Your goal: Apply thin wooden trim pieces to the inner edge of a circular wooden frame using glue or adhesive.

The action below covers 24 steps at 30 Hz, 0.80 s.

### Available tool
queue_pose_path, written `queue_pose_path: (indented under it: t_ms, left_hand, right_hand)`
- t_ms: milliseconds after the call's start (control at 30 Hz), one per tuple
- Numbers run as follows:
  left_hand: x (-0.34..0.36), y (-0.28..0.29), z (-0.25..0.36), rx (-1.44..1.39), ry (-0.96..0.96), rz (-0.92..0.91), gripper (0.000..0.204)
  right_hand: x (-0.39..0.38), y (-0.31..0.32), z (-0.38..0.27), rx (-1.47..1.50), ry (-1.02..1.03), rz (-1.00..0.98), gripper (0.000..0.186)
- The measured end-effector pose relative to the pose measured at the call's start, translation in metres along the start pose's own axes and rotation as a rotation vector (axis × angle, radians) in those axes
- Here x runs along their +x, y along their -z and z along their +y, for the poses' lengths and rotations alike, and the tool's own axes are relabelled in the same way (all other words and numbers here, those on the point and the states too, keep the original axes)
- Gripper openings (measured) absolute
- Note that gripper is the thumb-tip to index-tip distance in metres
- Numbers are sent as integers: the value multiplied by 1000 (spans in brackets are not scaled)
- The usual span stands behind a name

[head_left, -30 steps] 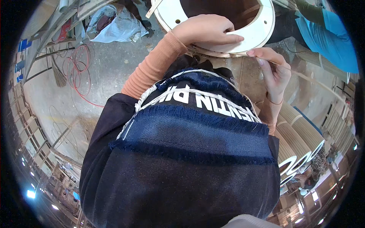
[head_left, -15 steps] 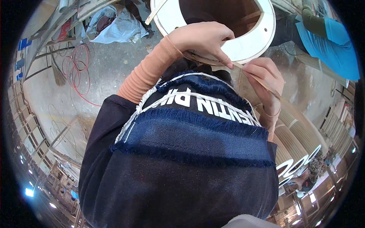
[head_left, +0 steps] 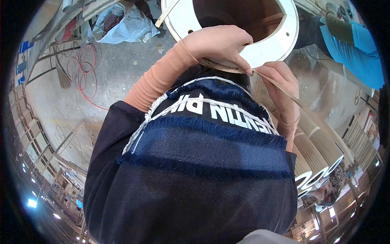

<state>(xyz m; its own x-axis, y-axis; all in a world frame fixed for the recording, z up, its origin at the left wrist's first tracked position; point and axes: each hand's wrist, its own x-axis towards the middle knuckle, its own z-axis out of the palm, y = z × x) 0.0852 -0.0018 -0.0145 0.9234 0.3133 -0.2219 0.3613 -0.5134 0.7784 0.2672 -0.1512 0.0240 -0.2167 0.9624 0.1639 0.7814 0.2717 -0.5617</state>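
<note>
A round hollow drum (head_left: 266,53) with a wide white ring-shaped top stands right in front of me, its inside dark brown. My left hand (head_left: 221,44) reaches across the ring's near side, fingers curled over it and thumb pressed at the outer edge. Under that thumb is a thin pale strip (head_left: 291,96), which looks like wood edging. Just to the right, my right hand (head_left: 280,81) pinches the same strip between thumb and fingers close to the rim. From there the strip trails down to the right. The left fingertips are partly hidden.
Another pale strip (head_left: 167,14) lies over the drum's far left edge. Red hose (head_left: 83,75) coils on the floor near a broom (head_left: 63,77) and a white sack (head_left: 132,26). At right are ribbed curved panels (head_left: 313,152) and a person in blue (head_left: 341,44).
My right hand has shifted slightly left along the strip, closer to my left thumb. The drum appears slightly further right, and my left hand has moved a little right and down with it.
</note>
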Motion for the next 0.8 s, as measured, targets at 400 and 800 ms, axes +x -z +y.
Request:
queue_pose_path:
  t_ms: [400, 800]
  left_hand:
    - [-7, -4, 21, 129, -2, 102, 79]
    - [-24, -26, 36, 283, 18, 325, 62]
  right_hand:
    - [-1, 3, 0, 127, -133, 7, 25]
    - [-8, 0, 0, 277, -207, 173, 29]
